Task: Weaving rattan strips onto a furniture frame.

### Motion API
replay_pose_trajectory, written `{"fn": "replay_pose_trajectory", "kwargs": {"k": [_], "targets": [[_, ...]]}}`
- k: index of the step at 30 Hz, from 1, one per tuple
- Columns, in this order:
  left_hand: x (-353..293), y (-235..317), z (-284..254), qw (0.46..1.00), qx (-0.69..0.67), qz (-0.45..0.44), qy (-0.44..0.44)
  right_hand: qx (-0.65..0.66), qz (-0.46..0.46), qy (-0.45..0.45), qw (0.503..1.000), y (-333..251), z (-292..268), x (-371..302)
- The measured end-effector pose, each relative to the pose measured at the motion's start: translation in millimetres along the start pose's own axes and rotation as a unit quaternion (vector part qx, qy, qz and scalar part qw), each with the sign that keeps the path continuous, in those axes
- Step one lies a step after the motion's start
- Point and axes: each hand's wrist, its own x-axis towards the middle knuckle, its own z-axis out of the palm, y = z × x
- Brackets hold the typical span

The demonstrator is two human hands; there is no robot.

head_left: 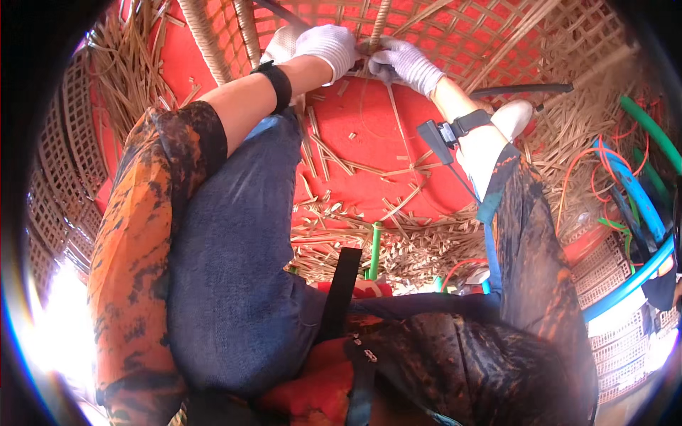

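Both hands wear whitish knitted gloves and meet at the lower edge of a large openwork woven wicker piece [469, 42] at the top. My left hand [328, 48] is closed at the left of a wrapped wicker post [380, 27]; its fingertips are mostly hidden. My right hand [408, 64] pinches at the foot of that post, thumb and fingers together. From under it a thin tan weaving strip [396, 117] hangs down over the red cloth [341, 135]. Two thicker wrapped posts [204, 39] rise left of my hands.
Loose tan strips [128, 64] pile up at the left, with more cut strips [398, 248] scattered below. A dark rod [522, 89] lies right of my right hand. Blue tubing [636, 192] and green tubing [650, 128] curve at the far right. Woven panels [64, 149] stand at the left.
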Motion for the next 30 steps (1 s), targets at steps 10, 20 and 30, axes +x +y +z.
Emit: {"fn": "replay_pose_trajectory", "kwargs": {"k": [10,20,30], "targets": [[2.9,-1.3,-14.4,1.000,0.004,-0.015,-0.027,-0.186,0.039,-0.069,0.979,-20.7,4.2,0.1],[-22.2,-2.8,-41.8,0.997,0.054,0.029,0.038,-0.552,0.002,0.188,0.813,-10.4,41.0,-13.9],[-8.1,3.1,-6.4,0.986,0.004,0.120,0.115,-0.656,0.068,0.043,0.750,-4.7,70.7,-71.9]]}}
